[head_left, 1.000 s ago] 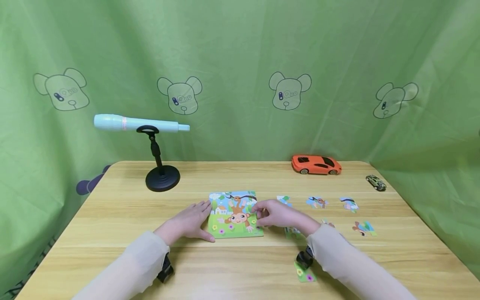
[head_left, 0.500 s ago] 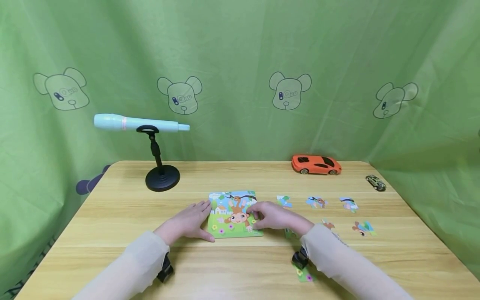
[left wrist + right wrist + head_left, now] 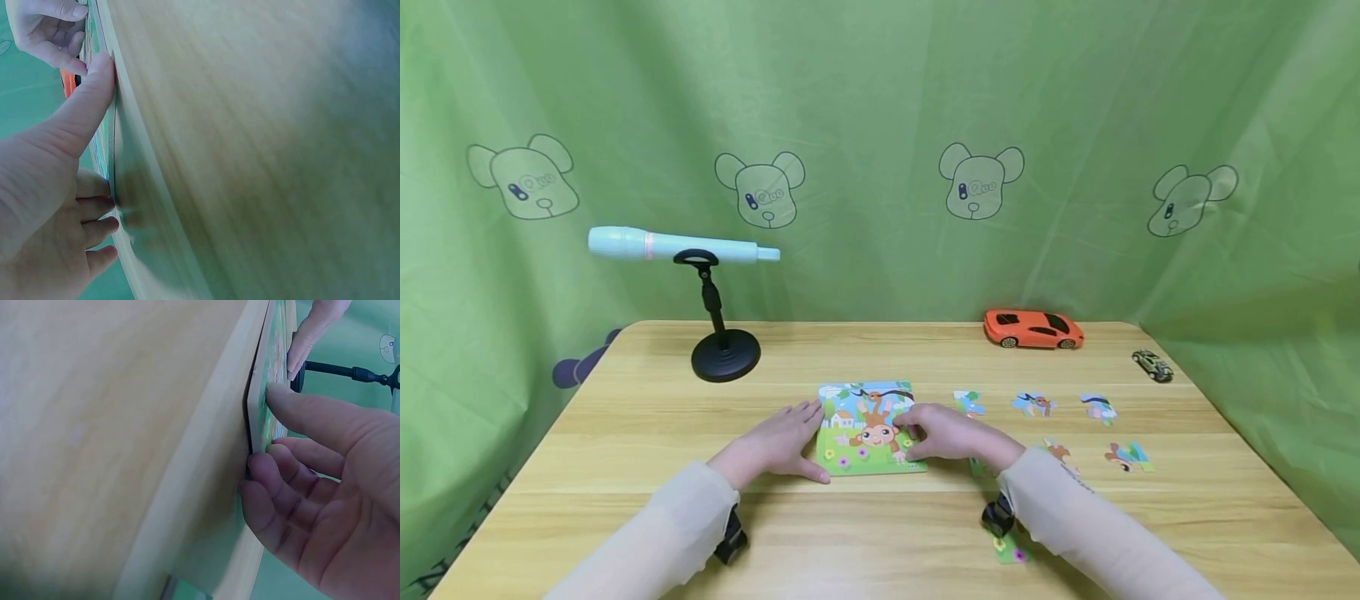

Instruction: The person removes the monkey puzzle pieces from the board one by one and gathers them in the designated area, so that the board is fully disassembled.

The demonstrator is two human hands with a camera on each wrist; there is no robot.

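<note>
A flat puzzle board (image 3: pixel 867 463) with a monkey picture lies on the table between the hands. My left hand (image 3: pixel 781 442) is spread along its left side, fingers straight at the edge and thumb near the lower left corner. Over the board's right side, my right hand (image 3: pixel 951 433) curls its fingers. In the right wrist view, the right thumb (image 3: pixel 300 406) rests on the board's face and fingertips hold at its edge. Whether a loose piece is under these fingers cannot be made out. Loose puzzle pieces (image 3: pixel 1033 405) lie to the right in rows, some partly hidden by the right arm.
A blue toy microphone (image 3: pixel 685 247) sits on a black stand (image 3: pixel 726 356) at the back left. An orange toy car (image 3: pixel 1033 330) and a small patterned toy car (image 3: pixel 1152 365) stand at the back right. One flowered puzzle piece (image 3: pixel 1011 550) lies near the right wrist.
My right hand has shifted slightly left over the board, uncovering more of the loose pieces behind it. My left hand has stayed in place.
</note>
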